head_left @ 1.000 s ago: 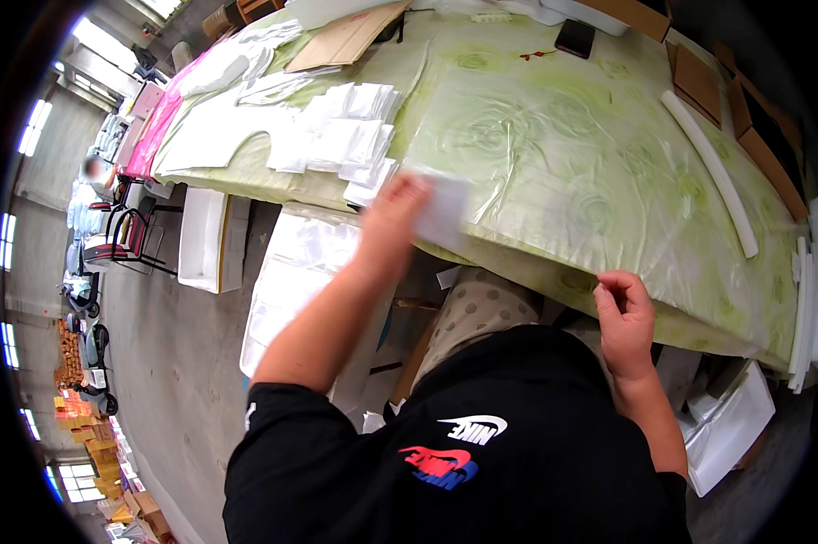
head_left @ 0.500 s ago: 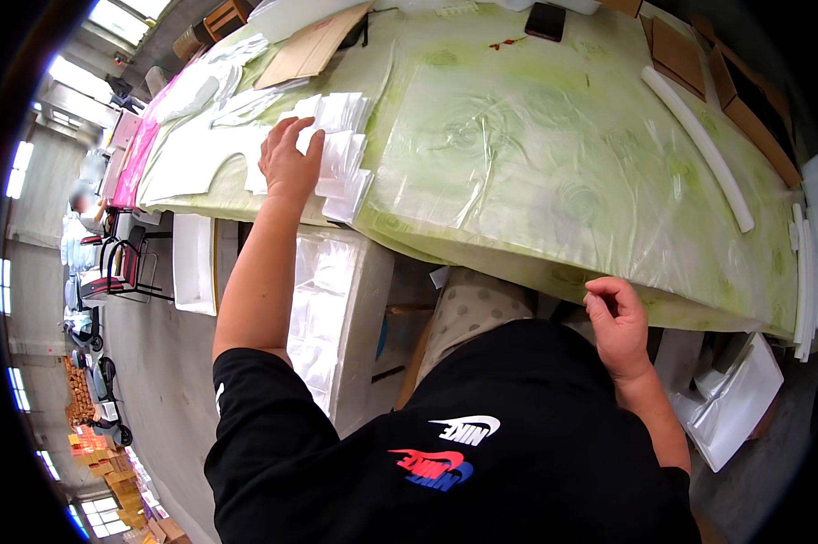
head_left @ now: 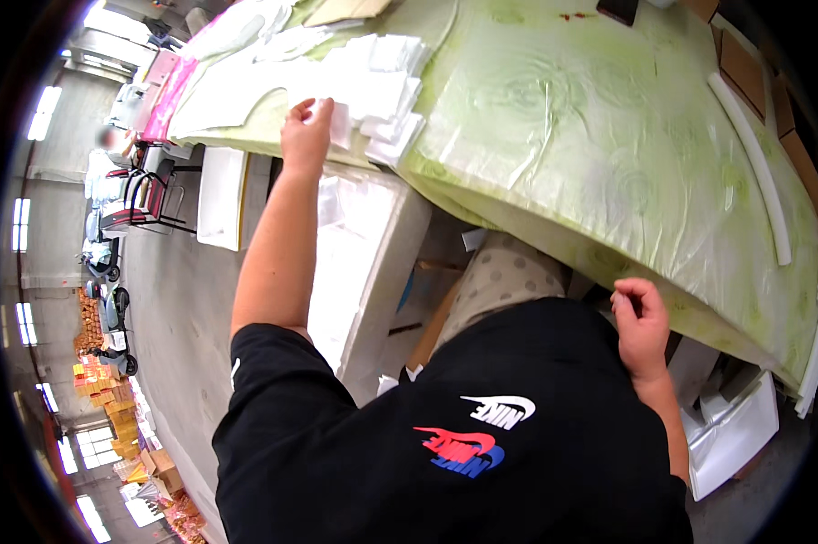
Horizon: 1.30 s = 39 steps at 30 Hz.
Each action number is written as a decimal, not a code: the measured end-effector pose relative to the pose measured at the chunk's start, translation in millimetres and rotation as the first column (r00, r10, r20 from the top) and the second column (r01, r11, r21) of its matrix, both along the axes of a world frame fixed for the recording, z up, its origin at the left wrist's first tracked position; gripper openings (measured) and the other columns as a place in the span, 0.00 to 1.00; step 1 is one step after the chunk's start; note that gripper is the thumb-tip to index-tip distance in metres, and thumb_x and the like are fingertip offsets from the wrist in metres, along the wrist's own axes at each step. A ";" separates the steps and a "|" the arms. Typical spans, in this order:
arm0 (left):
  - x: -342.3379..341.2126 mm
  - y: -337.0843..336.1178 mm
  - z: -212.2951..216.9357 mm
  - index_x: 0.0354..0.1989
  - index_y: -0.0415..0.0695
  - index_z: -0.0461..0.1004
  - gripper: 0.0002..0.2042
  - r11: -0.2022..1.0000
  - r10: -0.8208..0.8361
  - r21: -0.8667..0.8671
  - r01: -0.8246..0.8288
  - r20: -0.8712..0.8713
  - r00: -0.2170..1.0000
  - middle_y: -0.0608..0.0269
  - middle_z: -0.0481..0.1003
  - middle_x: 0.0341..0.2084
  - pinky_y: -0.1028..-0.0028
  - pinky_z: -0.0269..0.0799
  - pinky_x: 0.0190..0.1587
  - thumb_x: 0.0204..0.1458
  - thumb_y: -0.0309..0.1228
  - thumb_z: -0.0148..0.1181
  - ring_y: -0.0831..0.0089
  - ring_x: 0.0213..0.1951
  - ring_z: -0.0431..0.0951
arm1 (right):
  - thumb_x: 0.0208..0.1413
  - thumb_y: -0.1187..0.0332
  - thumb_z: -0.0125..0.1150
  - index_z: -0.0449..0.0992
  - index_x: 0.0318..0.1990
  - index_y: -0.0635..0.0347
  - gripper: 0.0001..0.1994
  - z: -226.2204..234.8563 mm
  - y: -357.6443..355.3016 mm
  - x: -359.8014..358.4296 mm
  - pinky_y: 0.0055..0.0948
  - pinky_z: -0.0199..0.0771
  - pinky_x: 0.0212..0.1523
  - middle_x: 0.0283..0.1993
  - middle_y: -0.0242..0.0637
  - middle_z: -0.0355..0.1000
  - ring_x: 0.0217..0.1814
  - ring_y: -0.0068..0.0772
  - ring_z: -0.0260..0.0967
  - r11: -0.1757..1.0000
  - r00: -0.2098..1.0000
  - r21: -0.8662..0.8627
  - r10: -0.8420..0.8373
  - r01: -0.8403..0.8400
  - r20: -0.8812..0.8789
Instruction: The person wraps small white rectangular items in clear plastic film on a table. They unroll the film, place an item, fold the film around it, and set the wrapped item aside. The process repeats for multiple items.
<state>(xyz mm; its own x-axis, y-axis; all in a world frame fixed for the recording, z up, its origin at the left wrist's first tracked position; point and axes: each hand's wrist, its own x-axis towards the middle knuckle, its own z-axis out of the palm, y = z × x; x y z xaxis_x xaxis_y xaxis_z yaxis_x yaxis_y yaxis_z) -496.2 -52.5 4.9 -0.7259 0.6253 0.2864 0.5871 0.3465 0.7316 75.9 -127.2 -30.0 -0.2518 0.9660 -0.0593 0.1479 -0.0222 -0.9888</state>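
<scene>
My left hand (head_left: 307, 136) is at the near edge of the table, fingers pinched on a thin white translucent packet (head_left: 339, 125). Right beside it lies a loose, overlapping pile of similar white packets (head_left: 386, 91). Flat white sheets (head_left: 228, 104), one with a curved cut edge, spread to the left of the pile. Under that edge stands an open white box (head_left: 347, 272) with clear and white packets inside. My right hand (head_left: 643, 331) hovers in front of the table, apart from it, with curled fingers and thumb together; whatever they may hold is hidden.
A green patterned cloth under clear plastic (head_left: 536, 118) covers the table. On its right lie a white foam tube (head_left: 758, 172) and cardboard boxes (head_left: 799, 172). A white bin (head_left: 735, 435) stands low at right. Chairs (head_left: 146, 195) and a seated person (head_left: 119, 145) are far left.
My left hand has gone from open above the pile to pinching a packet near the table edge. The whole view has shifted; my right hand keeps its curled shape.
</scene>
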 end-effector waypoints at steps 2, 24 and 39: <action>-1.9 0.2 -0.1 0.58 0.39 0.75 0.30 1.000 0.003 0.012 -0.004 0.057 0.998 0.52 0.75 0.49 0.68 0.72 0.51 0.54 0.49 0.70 0.65 0.47 0.77 | 0.63 0.78 0.61 0.77 0.47 0.63 0.07 2.6 0.0 -3.7 0.19 0.70 0.42 0.39 0.27 0.73 0.38 0.16 0.68 1.000 1.000 0.001 0.023 -0.023 -0.005; 4.0 -32.1 -32.5 0.69 0.48 0.60 0.27 0.890 0.098 0.212 -0.404 0.775 0.624 0.60 0.73 0.47 0.70 0.73 0.39 0.60 0.23 0.55 0.73 0.41 0.74 | 0.64 0.79 0.60 0.77 0.49 0.61 0.08 -13.7 -6.7 8.1 0.17 0.68 0.42 0.40 0.24 0.72 0.39 0.14 0.65 0.996 0.998 -0.086 0.025 -0.030 -0.059; -48.0 -64.2 -37.2 0.78 0.44 0.49 0.47 0.997 0.076 -0.036 -0.067 0.549 0.833 0.52 0.73 0.53 0.69 0.71 0.51 0.45 0.25 0.60 0.69 0.47 0.74 | 0.67 0.76 0.59 0.75 0.51 0.61 0.08 -16.5 -1.2 -1.2 0.18 0.69 0.41 0.38 0.26 0.71 0.37 0.16 0.66 0.992 0.997 -0.114 0.054 -0.059 -0.050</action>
<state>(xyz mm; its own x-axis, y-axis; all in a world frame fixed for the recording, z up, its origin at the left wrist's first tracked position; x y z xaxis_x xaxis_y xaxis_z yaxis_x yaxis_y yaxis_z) -544.1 -116.7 -32.3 -0.8036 0.5667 -0.1819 0.0634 0.3853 0.9206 74.8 -128.4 -46.5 -0.3107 0.9375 -0.1569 0.1059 -0.1299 -0.9859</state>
